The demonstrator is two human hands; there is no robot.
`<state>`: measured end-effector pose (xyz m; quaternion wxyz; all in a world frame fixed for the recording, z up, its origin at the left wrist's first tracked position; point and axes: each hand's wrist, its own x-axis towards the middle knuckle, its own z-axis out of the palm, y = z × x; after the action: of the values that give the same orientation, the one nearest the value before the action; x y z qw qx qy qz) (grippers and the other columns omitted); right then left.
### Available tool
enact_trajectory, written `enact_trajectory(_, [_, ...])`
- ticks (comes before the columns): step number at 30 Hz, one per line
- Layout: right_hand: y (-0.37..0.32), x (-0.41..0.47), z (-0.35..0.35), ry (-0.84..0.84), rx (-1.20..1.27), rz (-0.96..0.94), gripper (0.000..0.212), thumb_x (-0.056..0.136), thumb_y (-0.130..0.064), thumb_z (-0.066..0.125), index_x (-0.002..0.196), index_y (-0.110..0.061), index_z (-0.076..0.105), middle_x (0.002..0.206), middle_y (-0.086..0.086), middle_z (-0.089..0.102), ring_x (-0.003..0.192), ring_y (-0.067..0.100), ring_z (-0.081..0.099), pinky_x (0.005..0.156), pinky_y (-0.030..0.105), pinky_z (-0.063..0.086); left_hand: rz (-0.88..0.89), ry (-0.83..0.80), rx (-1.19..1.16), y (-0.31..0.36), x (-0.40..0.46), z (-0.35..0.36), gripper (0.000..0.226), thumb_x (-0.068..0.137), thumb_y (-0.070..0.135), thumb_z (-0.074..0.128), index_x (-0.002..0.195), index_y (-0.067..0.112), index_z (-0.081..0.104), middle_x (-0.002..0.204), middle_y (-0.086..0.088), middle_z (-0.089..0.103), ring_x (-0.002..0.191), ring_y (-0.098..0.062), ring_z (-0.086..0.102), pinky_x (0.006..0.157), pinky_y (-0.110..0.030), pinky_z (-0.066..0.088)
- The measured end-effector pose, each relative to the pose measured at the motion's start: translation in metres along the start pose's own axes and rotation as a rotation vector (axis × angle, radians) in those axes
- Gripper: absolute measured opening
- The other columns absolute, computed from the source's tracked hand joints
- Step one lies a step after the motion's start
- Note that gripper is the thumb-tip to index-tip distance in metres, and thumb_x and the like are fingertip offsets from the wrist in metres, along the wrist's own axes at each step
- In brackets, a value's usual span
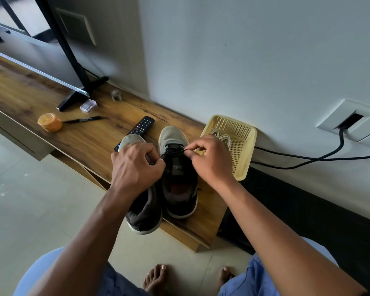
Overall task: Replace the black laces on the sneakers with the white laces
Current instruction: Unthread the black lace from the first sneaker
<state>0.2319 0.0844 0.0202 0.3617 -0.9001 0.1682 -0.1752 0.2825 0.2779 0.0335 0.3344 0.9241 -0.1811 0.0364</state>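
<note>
- Black lace (173, 151) strung between both hands, still threaded across the front eyelets of the right-side sneaker (178, 178), straight ahead of the wrists.
- Right hand (209, 159) curled, thumb and forefinger pinching one end of that lace just off the shoe's right edge.
- Left hand (137, 165) curled too, fingertips nipping the other end at the shoe's left edge; knuckles draped over the left-side sneaker (141, 206), hiding most of its lacing.
- Both sneakers side by side, toes pointing away, heels toward the body; left one's heel poking out past the shelf edge.
- White laces (222, 138) bundled just beyond the right hand, lying in a yellow plastic basket (244, 159) pushed up against the wall.
- TV remote (140, 126) just past the left hand, partly tucked behind the left shoe's toe.
- Further out to the left of the left hand: black marker (83, 119), orange round container (50, 122), small clear plastic block (88, 105), TV stand foot (81, 94).
- All of it sitting on a wooden shelf (30, 90).
- Off to the right of the right hand, black cables (308, 160) running along the wall up to a socket plate (350, 120).
- Bare toes (156, 278) on the tile floor, below the forearms.
</note>
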Motion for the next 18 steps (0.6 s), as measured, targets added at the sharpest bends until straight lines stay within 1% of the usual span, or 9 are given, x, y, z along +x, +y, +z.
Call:
enact_trajectory(3, [0.001,0.000,-0.006,0.009,0.154,0.187,0.011,0.083,-0.024,0.083,0.076,-0.032,0.079,0.081,-0.016,0.073,0.079,0.005,0.068,0.073,0.035,0.059,-0.008,-0.002,0.005,0.002,0.000,0.002,0.017,0.072,0.039,0.064,0.063,0.028,0.054,0.074,0.011,0.060,0.082,-0.012,0.055,0.080,-0.042,0.038])
enact_trajectory(5, [-0.001,-0.003,-0.010,0.040,0.277,0.305,0.016,0.085,-0.016,0.082,0.076,-0.029,0.080,0.077,-0.017,0.074,0.075,-0.003,0.069,0.069,0.024,0.056,-0.013,0.004,0.023,0.003,0.000,0.003,0.019,0.075,0.036,0.068,0.063,0.027,0.055,0.073,0.011,0.060,0.082,-0.013,0.055,0.081,-0.041,0.035])
enact_trajectory(7, [-0.004,-0.006,-0.010,0.078,0.436,0.407,0.020,0.088,-0.007,0.079,0.075,-0.023,0.080,0.075,-0.015,0.074,0.068,-0.016,0.065,0.061,0.009,0.048,-0.015,0.007,0.033,0.005,0.000,0.005,0.022,0.077,0.033,0.072,0.063,0.026,0.056,0.074,0.012,0.060,0.082,-0.011,0.054,0.081,-0.040,0.033])
enact_trajectory(8, [-0.004,-0.007,-0.009,0.096,0.491,0.443,0.021,0.088,-0.005,0.078,0.074,-0.021,0.079,0.076,-0.015,0.073,0.066,-0.019,0.063,0.061,0.008,0.047,-0.013,0.006,0.035,0.005,0.000,0.006,0.022,0.077,0.032,0.073,0.063,0.027,0.057,0.074,0.012,0.060,0.082,-0.010,0.054,0.081,-0.040,0.033])
enact_trajectory(10, [-0.006,-0.008,-0.007,0.102,0.472,0.459,0.019,0.089,-0.009,0.079,0.075,-0.023,0.078,0.079,-0.016,0.072,0.072,-0.013,0.066,0.071,0.020,0.054,-0.008,0.005,0.032,0.004,0.000,0.007,0.021,0.077,0.033,0.073,0.064,0.028,0.058,0.075,0.013,0.061,0.082,-0.008,0.054,0.081,-0.040,0.034])
enact_trajectory(12, [-0.005,-0.008,-0.005,0.069,0.331,0.364,0.012,0.089,-0.015,0.077,0.086,-0.025,0.080,0.087,-0.016,0.074,0.084,-0.002,0.069,0.081,0.032,0.060,-0.007,-0.003,0.021,0.001,0.000,0.007,0.019,0.078,0.035,0.074,0.066,0.029,0.060,0.075,0.014,0.062,0.084,-0.009,0.057,0.083,-0.041,0.037])
enact_trajectory(13, [-0.006,-0.009,-0.006,0.047,0.268,0.287,0.017,0.088,-0.013,0.073,0.095,-0.027,0.079,0.094,-0.016,0.074,0.089,0.001,0.068,0.084,0.032,0.060,-0.011,-0.011,0.011,-0.001,0.000,0.006,0.019,0.079,0.037,0.074,0.067,0.029,0.062,0.075,0.015,0.063,0.085,-0.010,0.058,0.084,-0.042,0.039])
enact_trajectory(15, [-0.007,-0.010,-0.009,0.030,0.175,0.100,0.034,0.083,-0.009,0.065,0.112,-0.025,0.076,0.108,-0.013,0.070,0.099,0.005,0.062,0.090,0.029,0.053,-0.018,-0.027,-0.006,-0.002,0.001,0.004,0.018,0.080,0.040,0.074,0.069,0.031,0.064,0.075,0.016,0.064,0.086,-0.010,0.059,0.088,-0.045,0.042])
enact_trajectory(18, [-0.011,-0.011,-0.011,-0.016,-0.023,-0.183,0.039,0.076,-0.018,0.064,0.113,-0.026,0.075,0.115,-0.008,0.066,0.112,0.016,0.054,0.101,0.033,0.041,-0.013,-0.029,-0.001,0.001,0.000,0.004,0.018,0.077,0.048,0.066,0.070,0.032,0.064,0.074,0.017,0.064,0.086,-0.010,0.060,0.088,-0.046,0.043])
